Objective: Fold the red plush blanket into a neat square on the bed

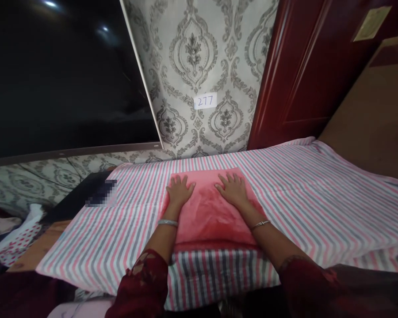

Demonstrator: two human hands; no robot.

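A plush, pinkish-red piece of cloth (pixel 207 212), folded into a rough rectangle, lies flat on a striped sheet (pixel 126 225). My left hand (pixel 179 190) rests palm down on its far left part, fingers spread. On the far right part lies my right hand (pixel 234 187), also flat with the fingers apart. Neither hand grips anything. The cloth's near edge reaches the front edge of the striped surface, and a darker red fold shows there. Between the hands the pile looks brushed in lighter and darker patches.
A large dark screen (pixel 69 79) hangs at the left over patterned wallpaper (pixel 192 48). A paper marked 277 (pixel 205 101) is on the wall. At the right stand a dark red door (pixel 298 66) and a cardboard box (pixel 371 110). Polka-dot fabric (pixel 20 238) lies at the left.
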